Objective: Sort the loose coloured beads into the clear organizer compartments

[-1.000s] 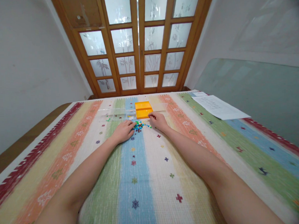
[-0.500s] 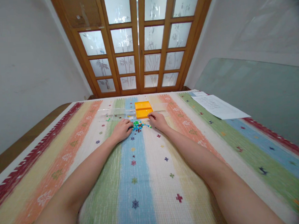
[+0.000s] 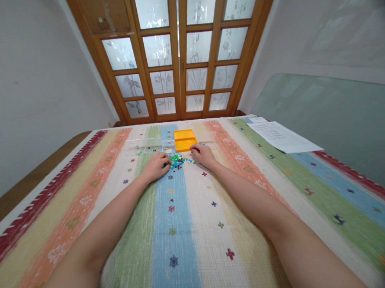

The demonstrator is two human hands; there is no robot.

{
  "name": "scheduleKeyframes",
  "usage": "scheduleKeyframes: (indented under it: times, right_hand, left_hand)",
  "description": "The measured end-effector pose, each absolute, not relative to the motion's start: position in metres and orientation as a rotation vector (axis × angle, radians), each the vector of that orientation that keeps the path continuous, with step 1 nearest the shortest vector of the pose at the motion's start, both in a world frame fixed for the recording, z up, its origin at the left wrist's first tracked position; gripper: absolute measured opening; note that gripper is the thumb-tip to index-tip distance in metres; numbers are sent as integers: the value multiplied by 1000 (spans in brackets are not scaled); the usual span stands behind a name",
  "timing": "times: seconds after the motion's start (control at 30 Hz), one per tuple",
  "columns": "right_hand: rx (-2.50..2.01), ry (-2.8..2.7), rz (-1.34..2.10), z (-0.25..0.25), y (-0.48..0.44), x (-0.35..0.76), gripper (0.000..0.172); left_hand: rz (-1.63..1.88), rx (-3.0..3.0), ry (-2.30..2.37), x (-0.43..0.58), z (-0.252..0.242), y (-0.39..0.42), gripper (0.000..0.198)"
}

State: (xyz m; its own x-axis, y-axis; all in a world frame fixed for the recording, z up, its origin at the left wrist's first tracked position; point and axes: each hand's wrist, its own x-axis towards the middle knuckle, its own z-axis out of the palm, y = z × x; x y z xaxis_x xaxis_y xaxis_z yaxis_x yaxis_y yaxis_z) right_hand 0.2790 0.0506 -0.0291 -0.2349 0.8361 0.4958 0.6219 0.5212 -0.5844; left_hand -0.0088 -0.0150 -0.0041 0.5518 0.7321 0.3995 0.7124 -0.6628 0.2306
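A pile of tiny coloured pieces, mostly green, blue and dark brown, lies on the striped cloth between my hands. My left hand rests at the pile's left edge, fingers curled and closed; whatever they hold is too small to make out. On the other side, my right hand is beside the near right corner of an open yellow box. Its thumb and fingers are drawn together in a pinch, and I cannot see what is between them.
Left of the yellow box is a clear plastic compartment case with a few small pieces inside. Printed paper sheets lie at the right. The striped tablecloth covers the table, with wooden glass doors beyond.
My left hand has shifted very slightly left, its fingertips a little farther from the pile. The right hand stays almost still by the yellow box.
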Motion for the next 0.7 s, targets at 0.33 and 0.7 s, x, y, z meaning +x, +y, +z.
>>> scheduleKeyframes:
  times: [0.33,0.7]
  right_hand:
    - [-1190,-1964,335,-28,49,279,23]
    - [-1200,-1981,326,-29,51,279,23]
  left_hand:
    - [895,2543,1315,-4,-4,-12,14]
    - [1314,1819,1483,-42,-25,23,16]
